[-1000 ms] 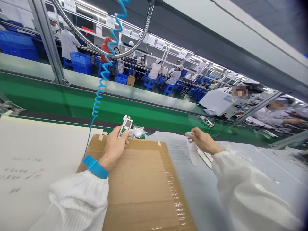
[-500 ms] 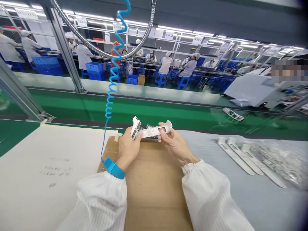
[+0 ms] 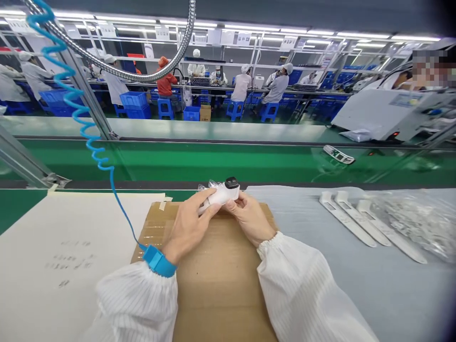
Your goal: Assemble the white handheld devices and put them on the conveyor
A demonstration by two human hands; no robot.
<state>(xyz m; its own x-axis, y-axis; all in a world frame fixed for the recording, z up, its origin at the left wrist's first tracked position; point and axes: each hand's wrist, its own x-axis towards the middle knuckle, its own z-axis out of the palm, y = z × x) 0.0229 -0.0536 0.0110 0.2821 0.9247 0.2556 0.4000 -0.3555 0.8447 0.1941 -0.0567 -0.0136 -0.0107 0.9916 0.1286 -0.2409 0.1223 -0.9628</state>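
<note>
Both hands meet over the far edge of a brown cardboard sheet (image 3: 213, 275). My left hand (image 3: 188, 225) and my right hand (image 3: 249, 218) are closed together on a small white plastic device (image 3: 223, 194) with a dark end cap, held level between the fingertips. A crumpled clear bag (image 3: 210, 185) lies just behind it. My left wrist wears a blue strap (image 3: 158, 261) tied to a blue coiled cord (image 3: 81, 114). Three long white plastic covers (image 3: 356, 221) lie side by side to the right on grey foam sheet (image 3: 356, 285).
White paper with faint writing (image 3: 64, 256) covers the bench at left. A green conveyor belt (image 3: 213, 161) runs behind, carrying one white part (image 3: 338, 154). Clear bags (image 3: 416, 218) lie far right. A grey machine (image 3: 384, 114) stands beyond; people in white work at far benches.
My right hand brought a white cover from the right to the unit in my left hand. The two pieces now sit together, gripped by both hands. The view swung left and levelled.
</note>
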